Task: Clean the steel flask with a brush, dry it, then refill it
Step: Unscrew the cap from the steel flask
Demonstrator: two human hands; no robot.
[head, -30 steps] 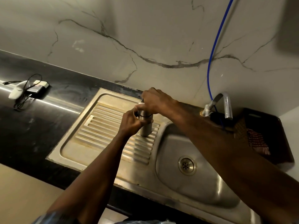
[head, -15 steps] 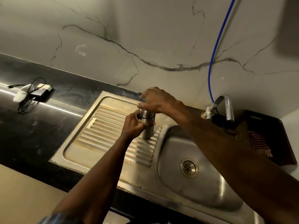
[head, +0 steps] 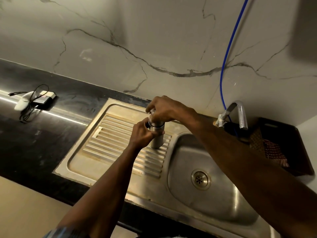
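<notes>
Head view. We see the steel flask [head: 156, 140] standing upright on the ribbed drainboard [head: 109, 140] of a steel sink unit, close to the edge where the drainboard meets the sink basin [head: 221, 200]. Its base touches the ribs.

Our left hand [head: 143, 133] is wrapped around the flask's upper body from the left, fingers curled closed on the metal just under a dark band. Our right hand [head: 163, 109] comes in from the right, over the basin, and is closed down over the top of the flask; its fingers cover the cap, so we cannot tell whether the cap is seated or loose. The two hands sit one above the other, nearly touching.

The basin is to the right of the flask, with a round drain [head: 200, 179] at its middle. At the back right corner a curved metal tap [head: 241, 115] stands over the basin, and a blue hose [head: 228, 48] runs down the marble-veined wall [head: 154, 40] to its base. Right of the tap is a dark crate [head: 295, 140] holding a patterned cloth, too dim to read further.

The sink is set into a dark glossy table [head: 34, 134]. Far left on it, well apart from the flask, lie a white object and a small flat device [head: 45, 98] tangled with a black cable.
</notes>
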